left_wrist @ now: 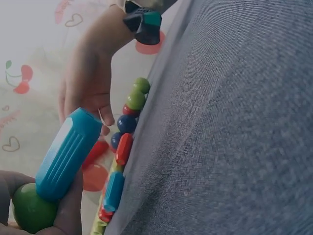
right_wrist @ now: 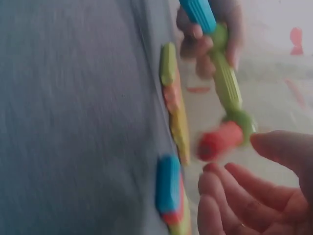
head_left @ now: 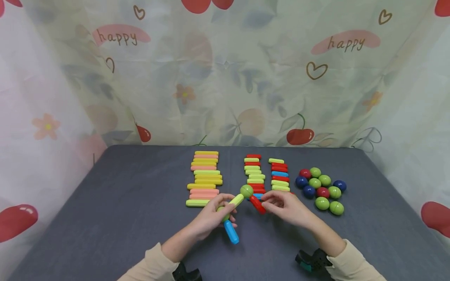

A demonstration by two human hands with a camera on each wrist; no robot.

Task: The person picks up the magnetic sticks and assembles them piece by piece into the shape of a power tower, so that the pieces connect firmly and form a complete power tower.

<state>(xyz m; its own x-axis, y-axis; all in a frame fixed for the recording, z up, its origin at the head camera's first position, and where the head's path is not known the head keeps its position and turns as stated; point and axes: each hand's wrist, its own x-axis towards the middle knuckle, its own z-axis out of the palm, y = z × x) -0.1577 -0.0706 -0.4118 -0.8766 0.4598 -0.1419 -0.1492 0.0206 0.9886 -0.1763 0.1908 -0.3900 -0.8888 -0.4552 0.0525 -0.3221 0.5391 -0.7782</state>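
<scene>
My left hand grips a joined chain of toy building sticks and balls above the table. Its fingers close around a green ball, from which a blue stick points down toward me. A lime stick links that ball to a second green ball. From there a red stick slants down to the right. Beside the red stick is my right hand, fingers loosely bent. In the right wrist view its thumb and fingers stand apart around the red stick's end; contact with the second ball is unclear.
Behind the left hand lies a column of yellow, pink and lime sticks. Two shorter columns of red, lime and blue sticks lie behind the right hand. Several green, red and blue balls cluster to the right on the grey tablecloth.
</scene>
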